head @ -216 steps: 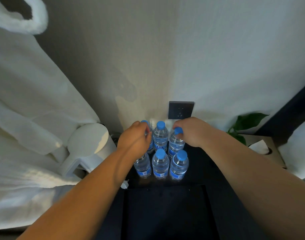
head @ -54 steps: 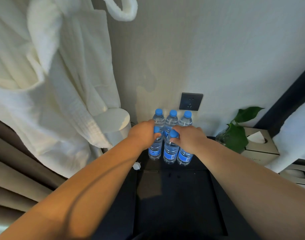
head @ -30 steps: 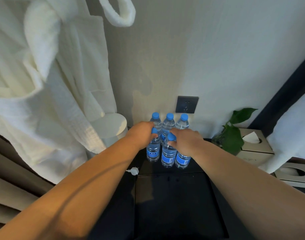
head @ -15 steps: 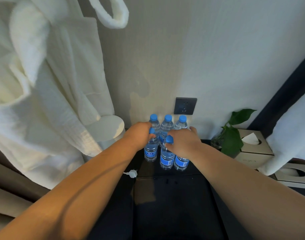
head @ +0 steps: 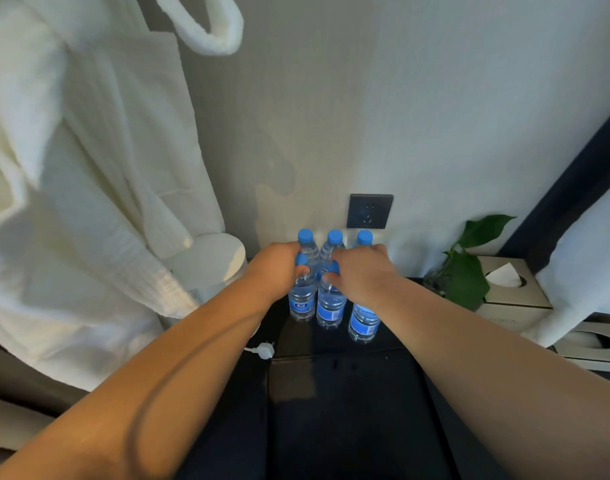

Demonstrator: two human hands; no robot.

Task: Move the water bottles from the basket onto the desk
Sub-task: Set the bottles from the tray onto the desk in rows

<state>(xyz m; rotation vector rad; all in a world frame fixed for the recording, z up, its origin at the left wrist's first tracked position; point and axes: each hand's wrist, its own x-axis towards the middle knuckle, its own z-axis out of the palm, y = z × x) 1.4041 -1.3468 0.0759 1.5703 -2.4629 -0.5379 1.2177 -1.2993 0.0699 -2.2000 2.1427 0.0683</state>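
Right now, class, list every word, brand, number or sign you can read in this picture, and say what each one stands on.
No text here can be read.
Blue labels on the front water bottles: white marks, too blurred to read.
Tissue box: faint lettering on its front side, too small to read.
Wall socket: only plug holes, no writing visible.

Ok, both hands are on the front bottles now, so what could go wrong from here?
1. The clear plastic water bottles with blue caps stand packed tight on the dark desk top; a nudge from the left hand or right hand could topple neighbours.
2. The back row stands close to the wall, below the dark wall socket; a leak there would be bad.
3. The green leafy plant stands near the right forearm.
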